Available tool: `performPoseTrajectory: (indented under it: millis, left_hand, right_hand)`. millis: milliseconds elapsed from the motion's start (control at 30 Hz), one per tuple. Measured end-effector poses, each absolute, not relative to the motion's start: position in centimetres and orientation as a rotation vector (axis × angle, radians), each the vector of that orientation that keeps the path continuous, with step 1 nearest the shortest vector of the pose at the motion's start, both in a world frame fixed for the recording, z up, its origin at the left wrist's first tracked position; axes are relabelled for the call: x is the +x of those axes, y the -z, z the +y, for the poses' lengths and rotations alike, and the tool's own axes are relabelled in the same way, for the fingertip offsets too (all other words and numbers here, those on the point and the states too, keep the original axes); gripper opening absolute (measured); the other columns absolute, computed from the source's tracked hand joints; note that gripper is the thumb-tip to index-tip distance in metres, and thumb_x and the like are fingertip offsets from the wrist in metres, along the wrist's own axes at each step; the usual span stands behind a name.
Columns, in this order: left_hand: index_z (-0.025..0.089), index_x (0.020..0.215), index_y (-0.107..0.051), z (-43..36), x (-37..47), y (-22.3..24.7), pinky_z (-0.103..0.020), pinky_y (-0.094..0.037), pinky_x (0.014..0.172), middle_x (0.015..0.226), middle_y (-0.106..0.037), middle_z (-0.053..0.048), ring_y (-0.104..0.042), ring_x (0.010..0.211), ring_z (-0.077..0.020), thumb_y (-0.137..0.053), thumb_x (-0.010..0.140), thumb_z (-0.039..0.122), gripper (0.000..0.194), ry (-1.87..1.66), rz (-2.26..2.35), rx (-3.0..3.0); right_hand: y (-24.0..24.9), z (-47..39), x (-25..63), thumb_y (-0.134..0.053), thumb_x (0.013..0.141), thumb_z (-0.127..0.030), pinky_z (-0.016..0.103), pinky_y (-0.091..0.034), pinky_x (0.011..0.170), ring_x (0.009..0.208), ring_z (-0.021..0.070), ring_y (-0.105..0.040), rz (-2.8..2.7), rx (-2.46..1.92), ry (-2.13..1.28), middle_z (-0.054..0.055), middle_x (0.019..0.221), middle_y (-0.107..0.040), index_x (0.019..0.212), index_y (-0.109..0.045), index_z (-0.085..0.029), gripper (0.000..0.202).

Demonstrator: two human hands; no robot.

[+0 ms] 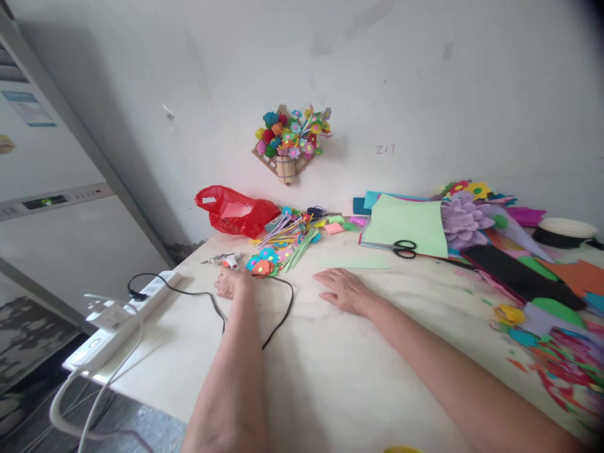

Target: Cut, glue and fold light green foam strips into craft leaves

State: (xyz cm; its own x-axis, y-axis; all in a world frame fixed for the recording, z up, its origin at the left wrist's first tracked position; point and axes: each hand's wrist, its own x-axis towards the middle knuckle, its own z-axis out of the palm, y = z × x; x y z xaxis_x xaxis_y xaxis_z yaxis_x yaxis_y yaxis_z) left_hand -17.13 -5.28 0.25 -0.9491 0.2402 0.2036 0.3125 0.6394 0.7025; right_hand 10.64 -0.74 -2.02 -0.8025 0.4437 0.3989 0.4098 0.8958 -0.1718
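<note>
My left hand (232, 283) is curled at the left part of the table, its fingers closed about the lower part of a small white and orange glue gun (232, 260); the handle is hidden behind the hand. A black cord (291, 296) loops on the table beside my left forearm. My right hand (343, 291) rests palm down on the tabletop with its fingers spread, holding nothing. Just beyond its fingertips lies a thin light green strip (363, 264). Foam flowers (264, 261) and light green sticks (301, 249) lie between and beyond the hands.
Black-handled scissors (404, 248) lie on a light green sheet (408, 220). A red plastic bag (236, 212) sits by the wall. At left is a white power strip (123, 324) with plugs. Colourful scraps (566, 365) and a dark phone-like slab (523, 277) lie at right.
</note>
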Motion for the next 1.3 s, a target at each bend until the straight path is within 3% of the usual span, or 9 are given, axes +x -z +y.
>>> performPoseTrajectory:
  millis: [133,267,433,633,800,900,1000,1133,1300]
  left_hand:
    - [0.015,0.072,-0.05,-4.9,-18.4,-0.2,-0.045,-0.035,0.077,0.088,-0.058,-0.014,-0.047,0.098,-0.0335,-0.058,0.06,0.029,0.02,1.123,-2.829,-0.474]
    - [0.015,0.064,-0.053,-4.5,-19.3,-0.5,-0.043,-0.04,0.07,0.084,-0.06,-0.019,-0.054,0.09,-0.0337,-0.059,0.055,0.021,0.012,1.115,-2.905,-0.42]
    - [0.019,0.073,-0.061,-5.1,-19.6,-1.2,-0.042,-0.042,0.071,0.081,-0.064,-0.015,-0.057,0.086,-0.0318,-0.059,0.054,0.028,0.02,1.389,-2.795,-0.359]
    - [0.019,0.088,-0.065,-4.0,-15.0,-3.6,-0.029,-0.042,0.071,0.076,-0.066,-0.006,-0.06,0.077,-0.0215,-0.057,0.059,0.038,0.036,1.565,-2.578,-0.694]
    - [0.019,0.087,-0.066,-2.5,-6.2,-4.9,-0.024,-0.042,0.063,0.063,-0.061,0.001,-0.058,0.065,-0.0148,-0.056,0.062,0.039,0.034,1.705,-2.366,-1.309]
    - [0.016,0.087,-0.066,-2.3,-1.1,-4.3,-0.023,-0.042,0.063,0.063,-0.06,0.0,-0.056,0.061,-0.0124,-0.058,0.062,0.034,0.032,1.728,-2.217,-1.576]
    - [0.018,0.087,-0.066,-2.2,2.4,-3.5,-0.023,-0.043,0.065,0.07,-0.06,-0.001,-0.055,0.061,-0.0107,-0.057,0.064,0.031,0.028,1.671,-2.026,-1.864]
    - [0.017,0.089,-0.064,-1.9,4.6,-2.8,-0.023,-0.045,0.066,0.08,-0.06,-0.004,-0.055,0.068,-0.0111,-0.055,0.067,0.024,0.025,1.714,-1.897,-2.089]
    - [0.018,0.091,-0.06,-0.8,4.3,-2.1,-0.023,-0.046,0.064,0.098,-0.058,-0.005,-0.057,0.074,-0.011,-0.045,0.076,0.026,0.023,1.975,-1.94,-2.063]
  right_hand:
    - [2.0,-0.9,10.5,-0.046,0.081,-0.033,0.036,-0.032,0.094,0.11,0.0185,-0.042,-2.6,-0.635,-0.098,0.007,0.12,-0.051,0.121,-0.047,-0.02,0.042]
    - [1.9,-1.0,10.4,-0.046,0.081,-0.033,0.036,-0.032,0.094,0.11,0.0189,-0.042,-2.6,-0.642,-0.075,0.008,0.12,-0.051,0.121,-0.047,-0.019,0.042]
    - [2.1,-0.9,10.4,-0.047,0.081,-0.033,0.036,-0.033,0.093,0.109,0.0193,-0.043,-2.591,-0.639,-0.028,0.008,0.118,-0.052,0.121,-0.046,-0.017,0.043]
    - [1.9,-0.3,10.2,-0.049,0.079,-0.025,0.037,-0.035,0.091,0.105,0.0197,-0.046,-2.487,-0.645,-0.057,0.008,0.115,-0.055,0.113,-0.053,-0.018,0.035]
    - [0.4,0.2,10.4,-0.046,0.08,-0.031,0.034,-0.04,0.086,0.096,0.0169,-0.054,-2.064,-0.81,-0.576,0.009,0.105,-0.06,0.103,-0.058,-0.019,0.028]
    - [-0.6,0.6,10.8,-0.045,0.079,-0.044,0.031,-0.044,0.08,0.088,0.0154,-0.057,-1.605,-0.822,-1.127,0.007,0.098,-0.062,0.102,-0.057,-0.018,0.036]
    - [-1.4,1.1,11.2,-0.049,0.074,-0.047,0.028,-0.047,0.072,0.078,0.0143,-0.059,-1.225,-0.643,-1.456,0.003,0.08,-0.063,0.09,-0.058,-0.016,0.037]
    - [-2.0,1.9,12.0,-0.062,0.063,-0.035,0.024,-0.048,0.06,0.063,0.0119,-0.057,-0.883,-0.592,-1.506,-0.001,0.065,-0.059,0.073,-0.054,-0.016,0.023]
    - [-3.0,3.1,14.1,-0.061,0.057,-0.018,0.022,-0.048,0.047,0.051,0.0106,-0.055,-0.74,-0.663,-1.452,-0.002,0.057,-0.058,0.069,-0.051,-0.016,0.016]
